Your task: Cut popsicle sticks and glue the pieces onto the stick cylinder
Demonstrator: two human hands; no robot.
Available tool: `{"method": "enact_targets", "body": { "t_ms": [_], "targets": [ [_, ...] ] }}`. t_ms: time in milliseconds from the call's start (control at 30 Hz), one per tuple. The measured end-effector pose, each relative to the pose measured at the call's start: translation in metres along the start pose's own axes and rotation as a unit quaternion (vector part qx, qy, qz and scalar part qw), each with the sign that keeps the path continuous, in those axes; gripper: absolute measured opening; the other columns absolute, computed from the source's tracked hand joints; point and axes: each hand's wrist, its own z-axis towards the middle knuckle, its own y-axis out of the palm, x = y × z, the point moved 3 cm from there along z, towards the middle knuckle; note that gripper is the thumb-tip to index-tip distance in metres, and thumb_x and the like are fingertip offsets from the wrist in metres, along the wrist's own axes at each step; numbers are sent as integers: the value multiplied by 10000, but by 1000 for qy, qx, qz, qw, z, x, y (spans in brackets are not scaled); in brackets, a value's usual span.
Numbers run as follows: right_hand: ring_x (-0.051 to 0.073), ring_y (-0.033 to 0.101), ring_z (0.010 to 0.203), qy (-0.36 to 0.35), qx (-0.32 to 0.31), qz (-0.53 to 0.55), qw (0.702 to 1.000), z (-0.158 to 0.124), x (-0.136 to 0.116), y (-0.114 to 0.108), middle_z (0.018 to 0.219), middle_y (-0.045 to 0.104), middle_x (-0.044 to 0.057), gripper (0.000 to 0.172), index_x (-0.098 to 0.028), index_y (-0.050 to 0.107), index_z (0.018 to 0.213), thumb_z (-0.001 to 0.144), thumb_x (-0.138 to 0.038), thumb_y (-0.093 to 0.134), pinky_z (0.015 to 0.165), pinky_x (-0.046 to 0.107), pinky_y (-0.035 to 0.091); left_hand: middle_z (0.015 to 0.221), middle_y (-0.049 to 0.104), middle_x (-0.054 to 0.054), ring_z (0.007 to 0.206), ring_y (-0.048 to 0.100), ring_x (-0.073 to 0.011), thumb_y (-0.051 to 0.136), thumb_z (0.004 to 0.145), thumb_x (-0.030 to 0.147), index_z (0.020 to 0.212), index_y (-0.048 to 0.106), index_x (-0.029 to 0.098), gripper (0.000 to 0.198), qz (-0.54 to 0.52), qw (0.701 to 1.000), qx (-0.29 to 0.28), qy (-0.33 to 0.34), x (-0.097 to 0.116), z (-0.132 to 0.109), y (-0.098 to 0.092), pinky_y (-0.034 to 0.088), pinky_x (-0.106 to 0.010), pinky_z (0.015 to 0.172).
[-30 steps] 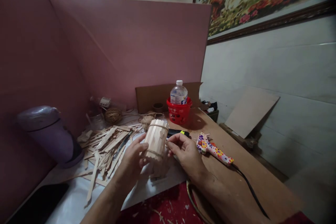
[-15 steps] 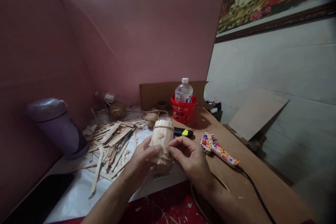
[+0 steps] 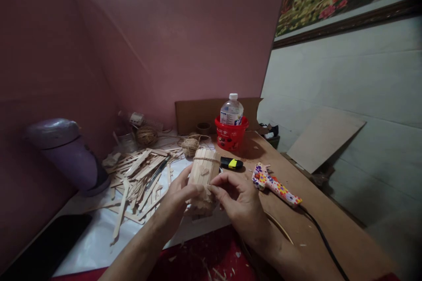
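A round container covered with upright wooden craft sticks (image 3: 199, 173) is held up in front of me, tilted. A band of twine (image 3: 206, 159) circles it near the top, and a small wooden heart (image 3: 205, 171) sits on its front. My left hand (image 3: 180, 193) grips its left side, thumb across the front. The fingertips of my right hand (image 3: 239, 197) are pinched together against the lower front, close to my left thumb. Whatever they pinch, if anything, is too small to make out.
Loose craft sticks (image 3: 145, 175) lie heaped on white sheeting at left, beside a purple tumbler (image 3: 74, 158). Twine balls (image 3: 190, 146) and a red bucket (image 3: 231, 135) with a bottle stand behind. At right lie a black-and-yellow tool (image 3: 231, 163) and a flowered, corded glue gun (image 3: 275, 186).
My right fingertips have moved slightly left along the container's lower front, nearer my left thumb. The container is tilted a little more. The view has shifted slightly.
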Motion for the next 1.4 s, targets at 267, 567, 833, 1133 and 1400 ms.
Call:
{"method": "enact_targets", "body": {
  "t_ms": [267, 567, 833, 1133, 1400],
  "targets": [
    [124, 532, 647, -8, -9, -15, 1000, -1, -3, -2, 695, 580, -6, 84, -181, 625, 748, 815, -178, 576, 584, 235, 419, 965, 641, -89, 737, 561, -173, 539, 728, 167, 1225, 495, 160, 498, 9, 1000, 6, 3, -1, -2, 1, 439, -264, 608],
    [128, 537, 665, 15, -17, 0, 1000, 4, -1, -4, 711, 588, -1, 55, -176, 607, 760, 806, -187, 580, 600, 240, 429, 950, 652, -82, 737, 589, -183, 562, 692, 164, 1219, 514, 185, 529, -13, 1000, 7, -16, -4, -1, 2, 448, -270, 620],
    [112, 515, 623, 23, -15, 10, 1000, 4, -2, -4, 683, 570, -13, 56, -173, 600, 755, 803, -196, 582, 569, 227, 413, 915, 623, -92, 706, 569, -185, 490, 731, 148, 1253, 475, 181, 523, -42, 998, -4, -54, -3, -4, 4, 475, -308, 602],
    [83, 471, 522, 71, -7, 112, 991, 5, -5, -6, 599, 541, -39, 60, -152, 592, 734, 744, -200, 626, 482, 195, 382, 941, 623, -99, 707, 571, -181, 469, 756, 152, 1235, 498, 177, 480, -67, 995, -40, -59, -2, -4, 6, 479, -312, 609],
    [109, 523, 582, 44, 3, 57, 997, 4, -5, -8, 648, 599, -6, 52, -151, 647, 728, 741, -194, 621, 536, 221, 422, 903, 628, -92, 743, 596, -211, 501, 721, 141, 1272, 457, 195, 556, -48, 997, -5, -68, -4, -3, 4, 491, -343, 642]
  ]
}}
